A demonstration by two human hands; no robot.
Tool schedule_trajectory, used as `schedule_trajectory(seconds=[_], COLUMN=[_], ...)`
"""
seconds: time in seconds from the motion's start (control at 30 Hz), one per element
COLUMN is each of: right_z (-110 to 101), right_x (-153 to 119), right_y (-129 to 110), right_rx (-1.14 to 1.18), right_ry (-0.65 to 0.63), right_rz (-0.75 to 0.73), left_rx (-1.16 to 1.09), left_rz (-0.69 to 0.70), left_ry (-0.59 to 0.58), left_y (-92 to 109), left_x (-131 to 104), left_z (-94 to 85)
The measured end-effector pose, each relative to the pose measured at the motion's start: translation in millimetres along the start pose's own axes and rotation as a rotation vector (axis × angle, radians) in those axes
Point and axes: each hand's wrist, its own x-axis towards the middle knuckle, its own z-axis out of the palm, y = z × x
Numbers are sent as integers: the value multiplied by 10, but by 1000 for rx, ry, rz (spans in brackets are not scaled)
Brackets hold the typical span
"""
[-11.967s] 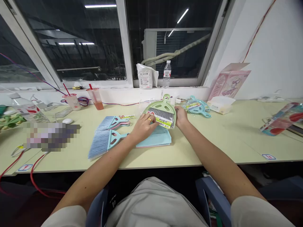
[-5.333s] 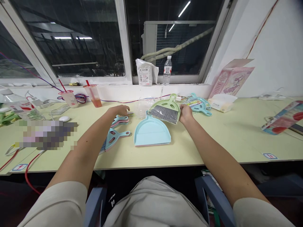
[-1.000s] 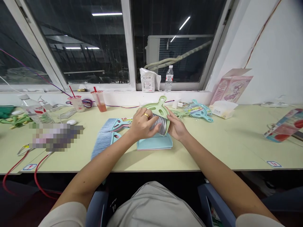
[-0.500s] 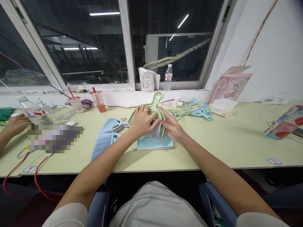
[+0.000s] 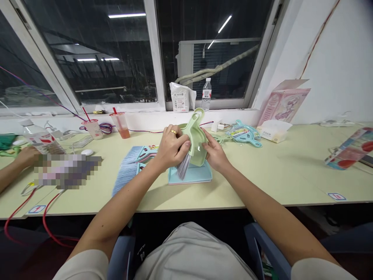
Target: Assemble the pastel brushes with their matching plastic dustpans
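In the head view my left hand (image 5: 173, 147), with a ring on one finger, grips a small green hand brush (image 5: 183, 166) whose grey bristles point down. Just behind the brush is a green dustpan (image 5: 200, 148), its far side held by my right hand (image 5: 216, 152). The brush is tilted and overlaps the pan; their handles come together at the top, and I cannot tell whether they are clipped. Below them on the table lies a light blue dustpan (image 5: 190, 177), with a pink edge beneath it. Blue-bristled brushes (image 5: 126, 177) rest to the left, partly behind my forearm.
Wrapped green and blue brush sets (image 5: 246, 134) lie behind my right hand, near a tissue pack (image 5: 274, 133). Drink cups (image 5: 121, 125) stand at the back left. At far left is another person's hand (image 5: 27, 158) beside a water bottle (image 5: 42, 138).
The brush has come away from the dustpan's face and tilted, its bristles swinging left. The pan's inside now shows more, and both hands have shifted slightly apart.
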Motion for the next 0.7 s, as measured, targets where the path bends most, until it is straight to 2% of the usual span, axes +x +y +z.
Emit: schedule_trajectory(seconds=[0.07,0.13,0.23,0.33,0.43,0.57,0.7], right_z=[-66,-131,-209,-253,-254,-212,-205], right_x=[52,95,130,137,128,106,102], right_y=[-6,-3,14,22,-3,-52,-27], right_rx=[-33,-75,-119,-151,-156,-125,-127], right_ry=[131,249,355,392,412,432,440], right_rz=[17,38,56,58,65,99,109], left_rx=[-7,-5,-10,-19,-5,22,11], left_rz=[30,44,21,1,-38,-111,-128], left_ry=[-32,-111,-250,-397,-554,-737,-798], left_y=[-26,-79,-208,-373,-539,-691,-718], left_x=[37,74,74,-68,-361,-796,-1024], left_z=[-108,-249,-510,-786,-1004,-1107,-1027])
